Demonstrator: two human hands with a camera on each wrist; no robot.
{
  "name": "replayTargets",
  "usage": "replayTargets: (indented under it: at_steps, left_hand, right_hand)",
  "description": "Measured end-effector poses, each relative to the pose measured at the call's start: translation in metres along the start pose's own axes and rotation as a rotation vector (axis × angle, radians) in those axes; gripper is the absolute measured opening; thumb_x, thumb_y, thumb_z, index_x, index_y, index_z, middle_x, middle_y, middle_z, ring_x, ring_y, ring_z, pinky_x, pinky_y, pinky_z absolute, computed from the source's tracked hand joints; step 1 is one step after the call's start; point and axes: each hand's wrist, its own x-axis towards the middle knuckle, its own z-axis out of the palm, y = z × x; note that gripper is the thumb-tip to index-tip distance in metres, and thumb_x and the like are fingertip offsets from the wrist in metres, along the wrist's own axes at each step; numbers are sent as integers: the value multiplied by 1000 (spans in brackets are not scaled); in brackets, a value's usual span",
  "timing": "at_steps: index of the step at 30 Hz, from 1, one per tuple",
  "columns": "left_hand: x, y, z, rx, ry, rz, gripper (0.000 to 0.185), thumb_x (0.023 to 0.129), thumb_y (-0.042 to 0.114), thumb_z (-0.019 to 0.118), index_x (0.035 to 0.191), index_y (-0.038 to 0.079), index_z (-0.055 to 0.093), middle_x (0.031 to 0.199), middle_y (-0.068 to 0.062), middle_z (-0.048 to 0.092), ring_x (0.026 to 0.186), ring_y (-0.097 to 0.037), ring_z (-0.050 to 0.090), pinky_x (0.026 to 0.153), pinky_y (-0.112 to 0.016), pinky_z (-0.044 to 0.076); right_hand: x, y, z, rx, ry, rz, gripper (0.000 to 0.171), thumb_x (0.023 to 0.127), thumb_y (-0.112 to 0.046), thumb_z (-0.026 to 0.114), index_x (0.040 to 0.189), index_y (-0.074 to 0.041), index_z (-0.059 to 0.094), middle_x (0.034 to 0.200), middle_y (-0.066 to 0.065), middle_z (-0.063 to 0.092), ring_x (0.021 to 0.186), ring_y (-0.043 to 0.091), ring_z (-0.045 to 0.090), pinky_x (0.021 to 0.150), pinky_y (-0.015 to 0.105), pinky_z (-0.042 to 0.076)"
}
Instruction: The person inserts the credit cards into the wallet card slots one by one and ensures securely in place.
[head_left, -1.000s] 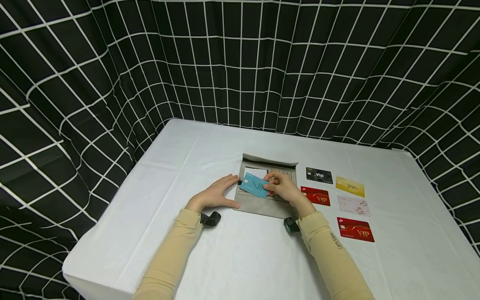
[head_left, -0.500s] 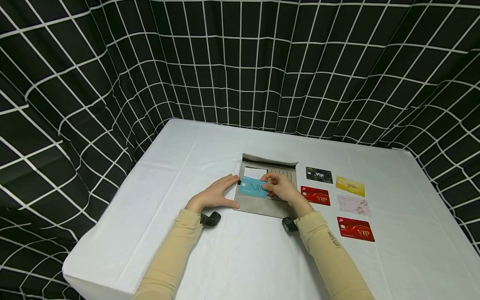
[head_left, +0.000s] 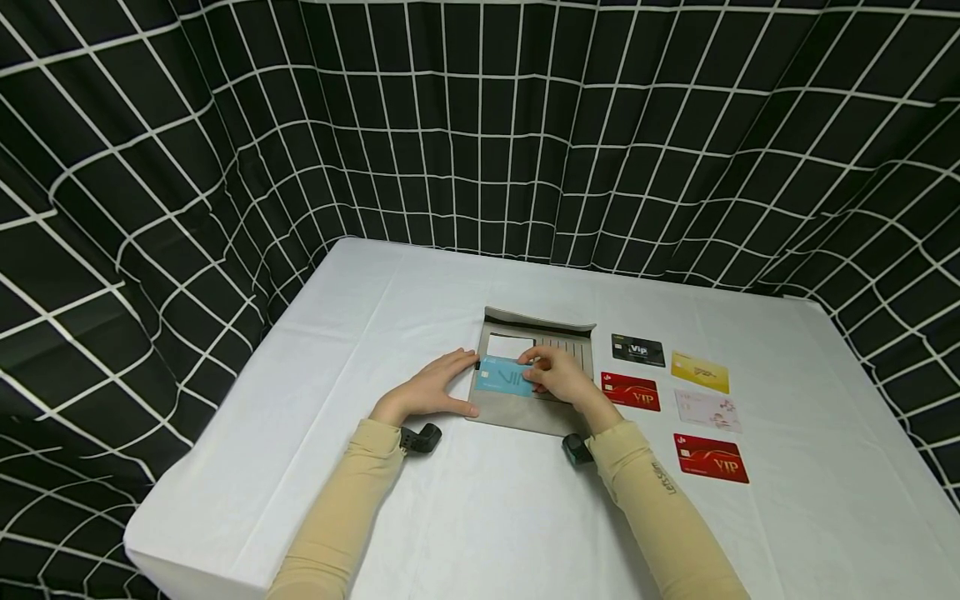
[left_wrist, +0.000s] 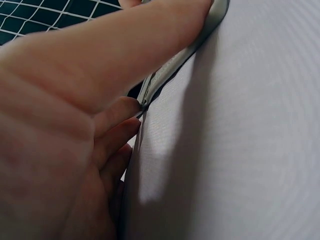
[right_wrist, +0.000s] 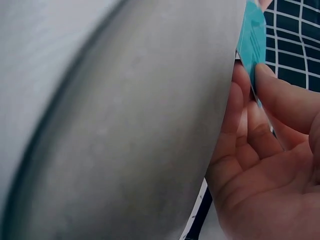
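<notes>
An open grey card wallet point(head_left: 525, 408) lies flat on the white table point(head_left: 465, 517). My right hand point(head_left: 558, 379) pinches a teal card point(head_left: 504, 377) by its right end, holding it level over the wallet's left half, just below a clear window pocket point(head_left: 510, 344). In the right wrist view the teal card point(right_wrist: 252, 40) shows edge-on between the fingers above the grey wallet point(right_wrist: 140, 130). My left hand point(head_left: 435, 387) rests at the wallet's left edge, thumb along it. The left wrist view shows that thumb point(left_wrist: 150, 45) pressed against the wallet's rim point(left_wrist: 165, 75).
Right of the wallet lie several loose cards: a black VIP card point(head_left: 638, 350), a yellow one point(head_left: 701, 372), a red VIP card point(head_left: 633, 392), a pale pink one point(head_left: 707, 410) and another red VIP card point(head_left: 710, 458). A black-and-white grid curtain point(head_left: 480, 125) closes in the table.
My right hand has turned the teal card from tilted to level and slid it a little left and lower over the wallet. The left hand has stayed put.
</notes>
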Motion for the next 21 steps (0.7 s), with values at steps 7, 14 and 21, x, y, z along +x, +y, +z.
replayTargets:
  at_steps: [7, 14, 21]
  left_hand:
    - [0, 0, 0, 1, 3, 0, 93, 73, 47, 74, 147, 13, 28, 152, -7, 19, 138, -22, 11, 109, -47, 13]
    - [1, 0, 0, 9, 3, -2, 94, 73, 47, 74, 147, 14, 27, 152, -5, 19, 138, -21, 11, 109, -46, 13]
    - [1, -2, 2, 0, 7, -3, 94, 73, 48, 74, 147, 14, 28, 152, -4, 19, 138, -20, 11, 109, -46, 13]
  right_hand:
    - [1, 1, 1, -39, 2, -8, 18, 87, -2, 63, 105, -3, 63, 73, 9, 57, 61, 17, 56, 57, 28, 50]
    - [-1, -2, 1, -42, -23, -26, 17, 87, 0, 62, 104, -1, 62, 73, 9, 56, 63, 18, 54, 58, 27, 48]
    - [-1, -2, 1, -53, -35, -28, 16, 86, 0, 63, 102, -2, 62, 73, 8, 54, 64, 18, 53, 58, 27, 47]
